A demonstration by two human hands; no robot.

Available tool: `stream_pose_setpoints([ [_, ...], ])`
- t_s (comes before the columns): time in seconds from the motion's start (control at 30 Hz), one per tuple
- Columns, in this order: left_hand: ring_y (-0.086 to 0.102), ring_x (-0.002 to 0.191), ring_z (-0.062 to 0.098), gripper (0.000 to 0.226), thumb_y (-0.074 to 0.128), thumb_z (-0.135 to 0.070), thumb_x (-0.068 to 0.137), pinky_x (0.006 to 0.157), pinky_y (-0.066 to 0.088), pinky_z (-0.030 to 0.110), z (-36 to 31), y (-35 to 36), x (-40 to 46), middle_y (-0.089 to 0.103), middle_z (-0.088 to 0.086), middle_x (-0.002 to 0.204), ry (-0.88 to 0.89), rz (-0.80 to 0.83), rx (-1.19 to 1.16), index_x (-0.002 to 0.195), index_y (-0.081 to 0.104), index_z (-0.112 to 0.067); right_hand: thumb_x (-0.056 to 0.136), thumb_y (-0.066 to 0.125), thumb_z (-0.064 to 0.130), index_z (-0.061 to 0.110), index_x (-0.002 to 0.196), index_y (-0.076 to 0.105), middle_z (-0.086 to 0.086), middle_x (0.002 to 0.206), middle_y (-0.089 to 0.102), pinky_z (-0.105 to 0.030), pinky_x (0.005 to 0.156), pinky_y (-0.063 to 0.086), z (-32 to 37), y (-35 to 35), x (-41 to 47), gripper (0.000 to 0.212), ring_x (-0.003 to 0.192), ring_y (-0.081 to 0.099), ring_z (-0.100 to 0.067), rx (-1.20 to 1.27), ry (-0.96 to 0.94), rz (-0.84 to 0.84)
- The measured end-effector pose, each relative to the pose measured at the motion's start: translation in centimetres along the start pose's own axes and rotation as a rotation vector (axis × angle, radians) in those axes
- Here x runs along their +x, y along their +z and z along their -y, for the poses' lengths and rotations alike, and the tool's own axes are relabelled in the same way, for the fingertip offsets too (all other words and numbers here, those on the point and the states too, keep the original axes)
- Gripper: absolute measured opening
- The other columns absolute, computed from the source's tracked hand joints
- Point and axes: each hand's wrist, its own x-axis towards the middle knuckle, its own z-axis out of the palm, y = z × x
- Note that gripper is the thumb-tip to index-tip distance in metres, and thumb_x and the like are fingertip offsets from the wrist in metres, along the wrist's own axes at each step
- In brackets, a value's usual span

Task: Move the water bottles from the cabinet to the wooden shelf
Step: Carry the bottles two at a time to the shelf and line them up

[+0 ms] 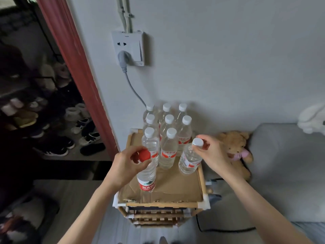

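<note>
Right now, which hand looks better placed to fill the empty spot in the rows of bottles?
Probably the right hand: its white-capped clear bottle is tilted right beside the front row's gap, while the left hand holds the red-capped bottle further forward.

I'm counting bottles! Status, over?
Left hand grips red-capped bottle. Right hand grips white-capped bottle. Eight bottles stand on wooden shelf. Nothing in the way.

Shelf top (175,184): carrying every bottle.
Back cluster (168,131): eight bottles standing upright in rows against the wall.
Front left: a bottle (146,178) sitting under the left hand (126,166).
Front right: a tilted bottle (189,161) under the right hand (212,152) (just beside the cluster).
Right of shelf: a teddy bear (235,147) lying on the sofa (281,164).
</note>
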Motion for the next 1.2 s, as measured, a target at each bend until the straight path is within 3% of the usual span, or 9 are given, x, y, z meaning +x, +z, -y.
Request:
stream_pose_setpoints([
  [0.23, 0.053, 0.078, 0.006, 0.031, 0.076, -0.018, 0.071, 0.065, 0.041, 0.005, -1.0, 1.5, 0.3, 0.063, -0.012, 0.086, 0.003, -0.016, 0.094, 0.098, 0.063, -0.024, 0.081, 0.064, 0.012, 0.012, 0.113, 0.060, -0.003, 0.108, 0.063, -0.025, 0.086, 0.043, -1.0, -0.8, 2.3, 0.032, 0.100, 0.056, -0.016, -0.046, -0.087, 0.205],
  [0.4, 0.052, 0.076, 0.003, 0.031, 0.074, -0.015, 0.072, 0.066, 0.040, 0.005, -1.0, 1.8, 0.2, 0.060, -0.013, 0.084, -0.006, -0.086, 0.100, 0.100, 0.063, -0.022, 0.085, 0.058, 0.013, 0.019, 0.122, 0.055, -0.003, 0.119, 0.059, -0.026, 0.089, 0.044, -2.0, -1.7, 3.4, 0.037, 0.106, 0.055, -0.016, -0.058, -0.065, 0.373],
  [0.57, 0.054, 0.077, 0.006, 0.033, 0.072, -0.016, 0.075, 0.069, 0.039, 0.006, -1.3, 1.0, 0.8, 0.057, -0.012, 0.085, 0.002, -0.055, 0.146, 0.107, 0.063, -0.018, 0.076, 0.067, 0.045, 0.014, 0.113, 0.055, -0.001, 0.102, 0.053, -0.032, 0.082, 0.044, -1.1, -0.6, 3.5, 0.049, 0.097, 0.053, -0.018, -0.171, 0.039, 0.145],
  [0.7, 0.055, 0.081, 0.005, 0.037, 0.071, -0.016, 0.075, 0.072, 0.038, 0.002, -1.2, 0.8, 0.9, 0.060, -0.005, 0.093, 0.011, -0.036, 0.142, 0.111, 0.062, -0.018, 0.078, 0.065, 0.042, 0.011, 0.091, 0.059, -0.003, 0.085, 0.061, -0.024, 0.058, 0.037, -1.0, -0.1, 3.7, 0.034, 0.079, 0.057, -0.020, -0.242, 0.025, 0.097],
  [0.83, 0.057, 0.082, 0.010, 0.036, 0.072, -0.013, 0.075, 0.072, 0.039, 0.002, -1.2, 0.9, 1.3, 0.059, -0.006, 0.093, 0.024, -0.021, 0.151, 0.110, 0.063, -0.016, 0.079, 0.068, 0.031, 0.018, 0.112, 0.057, 0.005, 0.096, 0.061, -0.025, 0.076, 0.040, -0.3, -1.0, 3.6, 0.037, 0.092, 0.057, -0.015, -0.133, 0.003, 0.236],
  [0.97, 0.058, 0.085, 0.015, 0.036, 0.072, -0.012, 0.074, 0.074, 0.041, 0.008, -1.1, 1.0, 1.6, 0.059, -0.005, 0.093, 0.036, -0.008, 0.164, 0.109, 0.063, -0.016, 0.083, 0.063, 0.022, 0.025, 0.128, 0.046, 0.008, 0.115, 0.063, -0.018, 0.084, 0.031, 0.0, -1.4, 3.7, 0.048, 0.107, 0.054, -0.008, -0.084, -0.031, 0.384],
  [1.07, 0.056, 0.079, 0.010, 0.034, 0.072, -0.014, 0.075, 0.071, 0.039, 0.003, -0.8, 0.9, 2.0, 0.059, -0.004, 0.092, 0.028, -0.003, 0.173, 0.107, 0.062, -0.017, 0.083, 0.063, 0.024, 0.025, 0.127, 0.047, 0.007, 0.120, 0.060, -0.016, 0.084, 0.032, -0.2, -1.0, 3.3, 0.047, 0.107, 0.053, -0.006, -0.057, -0.016, 0.321],
  [1.2, 0.054, 0.079, 0.009, 0.031, 0.071, -0.017, 0.076, 0.068, 0.040, 0.006, -0.4, 1.1, 2.0, 0.059, -0.005, 0.091, 0.023, -0.010, 0.152, 0.105, 0.061, -0.020, 0.072, 0.074, 0.036, 0.016, 0.110, 0.056, 0.003, 0.102, 0.061, -0.023, 0.075, 0.040, -0.7, 0.2, 2.1, 0.047, 0.093, 0.054, -0.012, -0.057, 0.075, 0.171],
])
